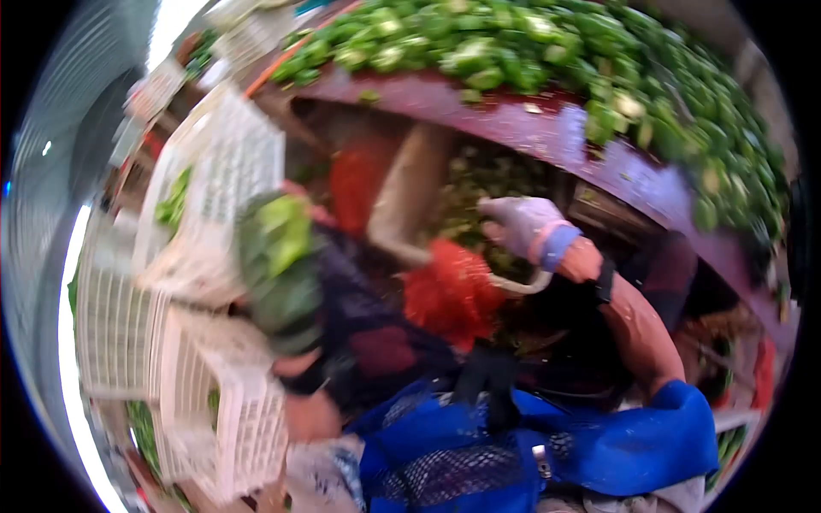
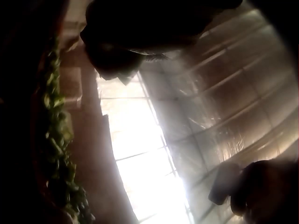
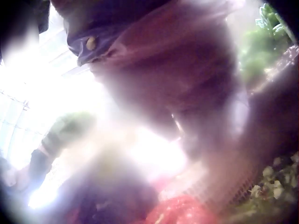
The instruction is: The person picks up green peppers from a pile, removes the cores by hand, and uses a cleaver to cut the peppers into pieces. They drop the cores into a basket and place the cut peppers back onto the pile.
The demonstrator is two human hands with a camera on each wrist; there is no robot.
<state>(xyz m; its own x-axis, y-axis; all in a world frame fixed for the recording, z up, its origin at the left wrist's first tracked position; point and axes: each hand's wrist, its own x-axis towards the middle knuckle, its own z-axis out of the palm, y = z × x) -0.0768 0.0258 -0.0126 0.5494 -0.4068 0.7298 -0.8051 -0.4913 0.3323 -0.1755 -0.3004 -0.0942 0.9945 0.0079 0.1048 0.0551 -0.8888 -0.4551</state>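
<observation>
In the head view my left hand (image 1: 274, 295), in a dark green glove, is at the left beside a white crate. Light green peppers (image 1: 289, 229) show at its fingers, blurred. The left wrist view shows that hand only as dark shapes. My right hand (image 1: 522, 227), in a pale lavender glove, hovers over a basket with a pale rim (image 1: 522, 286) and chopped green scraps (image 1: 492, 184). I cannot tell whether its fingers hold something. In the right wrist view the right hand (image 3: 163, 70) is a large, blurred maroon shape.
A purple-edged table (image 1: 445, 98) bears a big heap of green peppers (image 1: 547, 47). White plastic crates (image 1: 227, 162) stand at the left, one with peppers inside. Red mesh (image 1: 449, 295) lies by the basket between the person's legs. A blue apron bag (image 1: 462, 445) covers the lap.
</observation>
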